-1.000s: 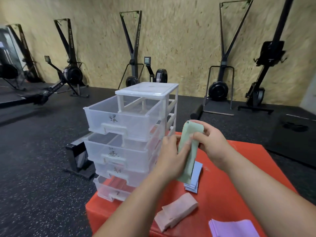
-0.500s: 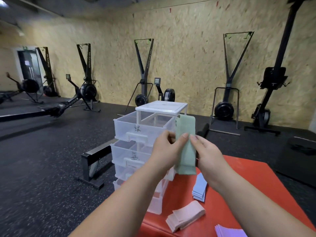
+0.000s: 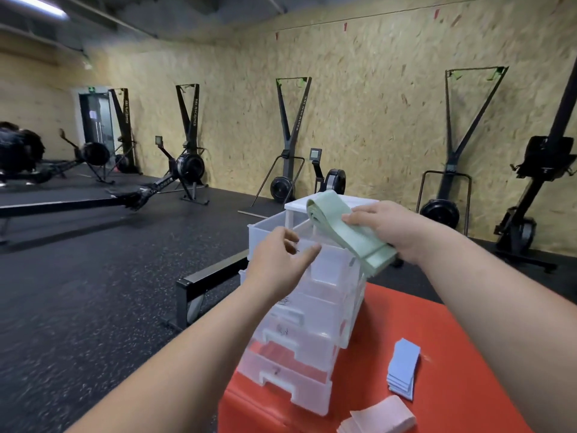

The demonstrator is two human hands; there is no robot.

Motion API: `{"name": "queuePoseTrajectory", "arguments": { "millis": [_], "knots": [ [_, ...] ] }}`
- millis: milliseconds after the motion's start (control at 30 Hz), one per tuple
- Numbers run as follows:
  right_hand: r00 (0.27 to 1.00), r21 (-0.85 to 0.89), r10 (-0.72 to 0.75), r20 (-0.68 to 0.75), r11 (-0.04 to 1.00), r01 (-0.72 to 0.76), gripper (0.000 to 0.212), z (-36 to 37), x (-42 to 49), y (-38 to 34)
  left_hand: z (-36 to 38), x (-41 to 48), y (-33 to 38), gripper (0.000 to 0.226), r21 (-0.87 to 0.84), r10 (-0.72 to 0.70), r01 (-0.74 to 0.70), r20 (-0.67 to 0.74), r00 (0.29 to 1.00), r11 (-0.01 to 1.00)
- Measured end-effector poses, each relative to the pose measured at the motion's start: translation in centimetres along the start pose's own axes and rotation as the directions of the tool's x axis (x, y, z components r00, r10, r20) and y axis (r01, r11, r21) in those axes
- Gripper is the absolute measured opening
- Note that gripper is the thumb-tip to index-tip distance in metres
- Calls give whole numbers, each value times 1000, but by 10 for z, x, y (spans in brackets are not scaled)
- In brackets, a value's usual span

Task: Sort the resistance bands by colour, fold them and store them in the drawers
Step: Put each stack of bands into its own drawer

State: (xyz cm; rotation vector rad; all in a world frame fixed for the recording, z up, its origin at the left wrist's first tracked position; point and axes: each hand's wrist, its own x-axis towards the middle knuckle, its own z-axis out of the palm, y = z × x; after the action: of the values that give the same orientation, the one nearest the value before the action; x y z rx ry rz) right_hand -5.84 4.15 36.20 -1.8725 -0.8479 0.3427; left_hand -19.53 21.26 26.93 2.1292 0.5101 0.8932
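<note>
Green band (image 3: 343, 228), folded, is now in the right hand (image 3: 392, 228) alone. Half a second ago both hands pinched it upright in front of the drawers (image 3: 315, 310). It has since tipped to a slant, its looped end up and left over the white top of the unit, its loose ends down and right by the wrist. The band hangs above the pulled-out top drawer (image 3: 260, 228) and is not inside it.

The right hand grips the band across its width, fingers curled over the upper face; the thumb is hidden beneath. The left hand (image 3: 281, 260) has let go and holds nothing. Its fingers are relaxed and slightly spread, thumb out, in front of the top drawer; whether it touches the drawer cannot be told.

All the drawers stand pulled out in steps. Folded blue bands (image 3: 402, 373) and pink bands (image 3: 381, 418) lie on the red counter (image 3: 462, 339), right of the drawers.
</note>
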Motion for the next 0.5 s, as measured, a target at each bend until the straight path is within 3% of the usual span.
{"name": "queuePoseTrajectory", "arguments": {
  "millis": [100, 367, 500],
  "knots": [
    [1000, -205, 15, 21, 979, -10, 18, -1, 36, -14, 0, 16, -35, 58, 176, 30, -16, -79, 996, 984],
    [989, -534, 54, 139, 845, 29, 33, 28, 123, -20, 30, 31, -73, 77, 218, 14, 19, -152, 988, 976],
    [980, -496, 77, 184, 868, 25, 24, 39, 156, -11, 36, 36, -80, 79, 187, 38, 3, -216, 976, 982]
  ]
}}
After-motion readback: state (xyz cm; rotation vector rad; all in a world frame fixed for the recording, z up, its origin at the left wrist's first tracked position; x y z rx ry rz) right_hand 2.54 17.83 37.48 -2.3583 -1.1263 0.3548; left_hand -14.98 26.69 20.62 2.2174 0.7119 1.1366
